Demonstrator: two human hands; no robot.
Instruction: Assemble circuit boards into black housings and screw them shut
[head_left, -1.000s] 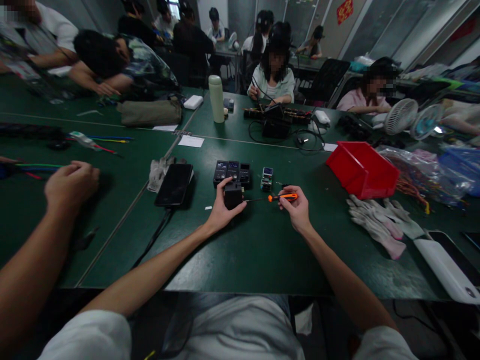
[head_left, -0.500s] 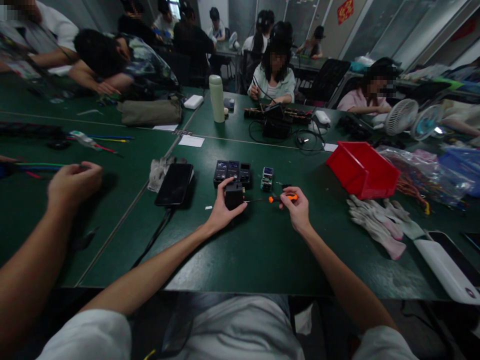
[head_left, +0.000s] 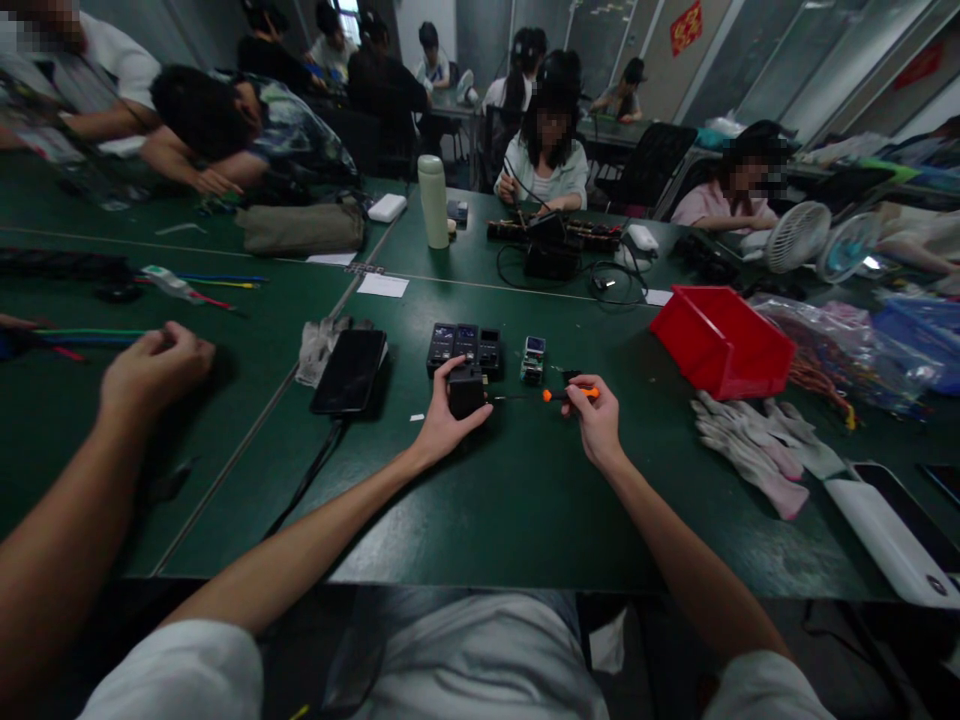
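Note:
Between the fingers and thumb of my left hand (head_left: 444, 415) is a small black box-shaped device (head_left: 466, 391), held just over the green table. My right hand (head_left: 596, 412) grips a screwdriver (head_left: 559, 395) with an orange and black handle. Its thin shaft points left, the tip a little right of the device and close to my left thumb. Several similar black devices with small screens (head_left: 465, 346) stand in a row behind my left hand. A small circuit board with a screen (head_left: 533, 358) sits to their right. A small black piece (head_left: 572, 376) lies by my right fingers.
A phone-like black device (head_left: 349, 371) on a cable and a glove lie to the left. On the right are a red bin (head_left: 720, 340), work gloves (head_left: 754, 445) and a white power bank (head_left: 892, 540). A co-worker's hand (head_left: 154, 375) is at far left; a green bottle (head_left: 433, 202) stands behind.
My right hand and the screwdriver have shifted slightly right, so the tip is further from the black device. My left hand keeps its hold. The co-worker's hand at left has moved slightly right.

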